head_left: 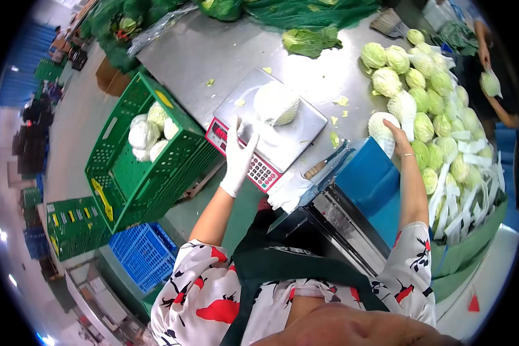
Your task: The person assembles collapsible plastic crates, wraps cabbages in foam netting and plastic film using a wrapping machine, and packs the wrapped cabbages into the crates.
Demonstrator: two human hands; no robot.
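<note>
A netted cabbage (380,134) sits just above the blue bin (366,173), at the near edge of the pile (424,118) of cabbages on the right; the person's right hand (399,139) is closed around its side. The left hand (239,158), in a white glove, is empty, its fingers spread over the front edge of the scale (297,144), beside the display. A second cabbage (277,104), in white netting, rests on the scale's plate. A wooden handle (315,169) shows between scale and bin. The scale stands on the metal counter (176,55), where leaf scraps lie about and a larger leaf (307,43) lies farther back. Left of the counter, a green crate (161,193) holds several pale cabbages, with a blue crate (141,256) lower down. At far right, a co-worker's hand (485,59) grips another cabbage (491,84).
</note>
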